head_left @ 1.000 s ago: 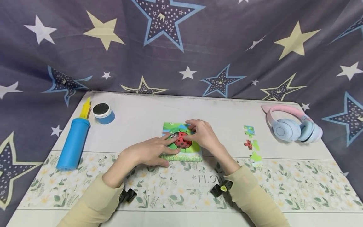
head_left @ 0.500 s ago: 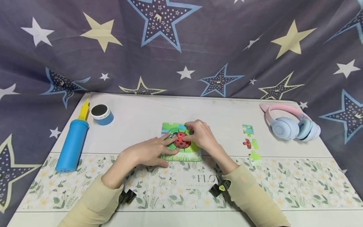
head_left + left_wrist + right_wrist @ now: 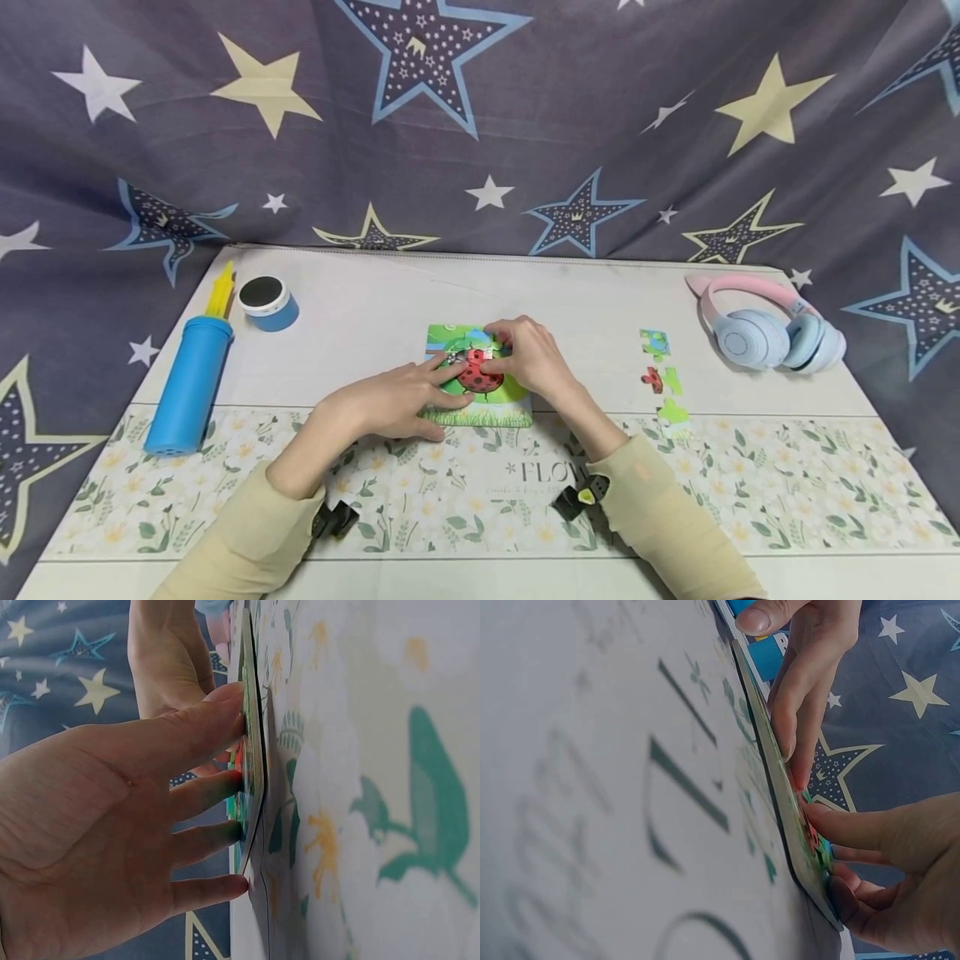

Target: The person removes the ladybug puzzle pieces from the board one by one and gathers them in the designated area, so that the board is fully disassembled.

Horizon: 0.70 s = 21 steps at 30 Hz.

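Observation:
A ladybug jigsaw puzzle [image 3: 480, 414] lies flat on the table in the head view. My left hand [image 3: 401, 400] rests on its left side with fingers spread and fairly straight, fingertips pressing the picture. At the upper right of the picture, my right hand [image 3: 536, 354] pinches a red and green puzzle piece [image 3: 814, 834] between thumb and curled fingers. That piece stands slightly tilted against the rest of the picture, its far part hidden behind the fingers. In the left wrist view, the puzzle board [image 3: 253, 742] shows edge-on under the left fingertips.
Several loose puzzle pieces [image 3: 672, 412] lie to the right. Behind them sit pink and blue cat-ear headphones [image 3: 753, 340]. At the left are a blue hand pump [image 3: 189, 387] with a yellow nozzle and a small blue and white round speaker-like item [image 3: 273, 312]. A star-patterned curtain [image 3: 450, 167] hangs behind.
The right hand's fingers have shifted slightly left at the puzzle's upper right, and the piece under them has tilted. The left hand stays in place. The head view has drifted slightly.

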### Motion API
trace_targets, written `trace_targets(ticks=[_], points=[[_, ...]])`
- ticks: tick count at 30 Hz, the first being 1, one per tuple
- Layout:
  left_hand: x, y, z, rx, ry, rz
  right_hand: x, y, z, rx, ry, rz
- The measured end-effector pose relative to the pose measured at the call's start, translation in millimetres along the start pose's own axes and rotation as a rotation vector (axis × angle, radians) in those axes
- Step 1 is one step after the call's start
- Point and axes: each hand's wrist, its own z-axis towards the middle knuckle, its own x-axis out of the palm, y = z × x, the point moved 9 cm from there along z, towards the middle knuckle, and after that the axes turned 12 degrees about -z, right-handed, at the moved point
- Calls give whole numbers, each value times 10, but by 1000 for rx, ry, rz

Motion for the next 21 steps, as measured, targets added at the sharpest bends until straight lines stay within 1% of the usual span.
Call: trace_targets(ticks=[9,21], points=[[8,20,-5,-4,-6,-12,0,3,0,-6,-9,37],[4,16,-9,-5,-9,-9,-8,-24,6,6,-19,42]])
